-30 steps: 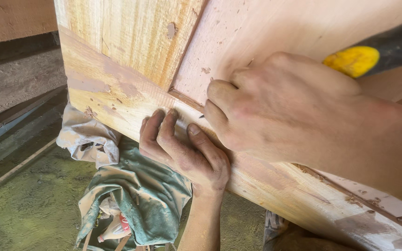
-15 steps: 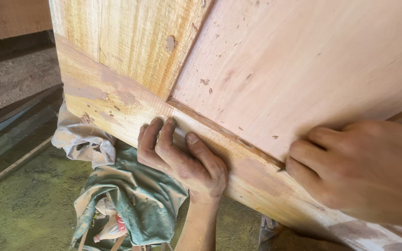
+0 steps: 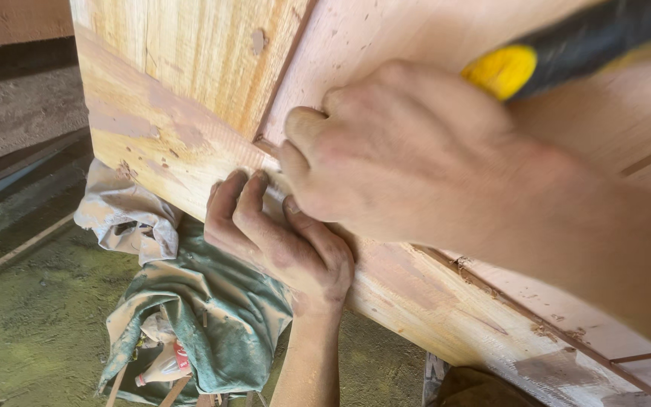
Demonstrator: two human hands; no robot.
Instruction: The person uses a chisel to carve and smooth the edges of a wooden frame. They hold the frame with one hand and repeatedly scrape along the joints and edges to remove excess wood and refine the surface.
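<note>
Right hand (image 3: 408,151) is closed in a fist around a tool whose yellow-and-black handle (image 3: 559,53) sticks out behind the knuckles; the working end is hidden under the curled fingers, pressed down where the reddish wooden panel (image 3: 431,38) meets the pale wooden rail (image 3: 152,143), seemingly so the tool can bear on the seam. Left hand (image 3: 280,234) reaches up from below, fingers flat and spread against the same rail just beside the right hand's knuckles, gripping nothing; it looks placed to steady the frame. Whether a small piece lies between the two hands I cannot tell. The rail and the upright plank (image 3: 190,45) above it carry pinkish patches, probably filler smeared over knots and gaps. Below the woodwork, a crumpled green and grey cloth (image 3: 212,316) lies bunched on the greenish concrete floor (image 3: 32,339), near the left forearm, with a small pale bottle (image 3: 163,367) tucked into its folds.
</note>
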